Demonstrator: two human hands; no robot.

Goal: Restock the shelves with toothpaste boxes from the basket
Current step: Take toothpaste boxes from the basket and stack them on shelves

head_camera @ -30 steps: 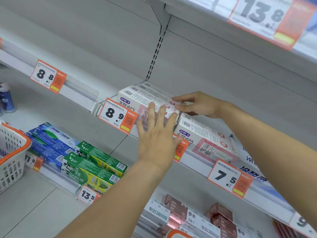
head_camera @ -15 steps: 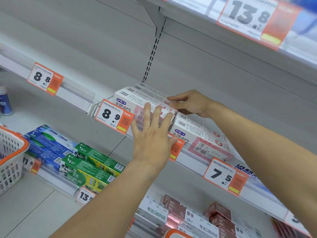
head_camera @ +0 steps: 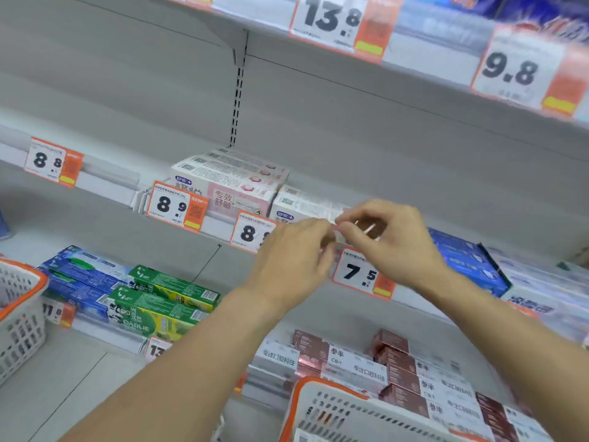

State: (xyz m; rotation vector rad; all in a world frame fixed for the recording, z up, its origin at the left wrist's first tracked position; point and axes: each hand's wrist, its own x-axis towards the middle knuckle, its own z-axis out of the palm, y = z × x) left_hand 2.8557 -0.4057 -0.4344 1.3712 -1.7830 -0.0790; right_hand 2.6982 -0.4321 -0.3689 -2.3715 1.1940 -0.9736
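Two stacks of white-and-pink toothpaste boxes lie on the middle shelf: one behind the 8.9 price tag, and a second to its right. My left hand and my right hand hover close together in front of the second stack, fingertips almost meeting, fingers loosely curled. I see no box in either hand, and the motion blur hides finer detail. A white basket with an orange rim sits at the bottom of the view; its contents are hidden.
Another white basket stands at the left on the lower shelf, beside blue and green Darlie boxes. Blue boxes lie right of my hands behind the 7.5 tag. Brown boxes fill the shelf below. The upper shelf edge overhangs.
Both hands have left the left stack and moved right and towards me, now in front of the second stack. The left fingers went from flat against the boxes to curled.
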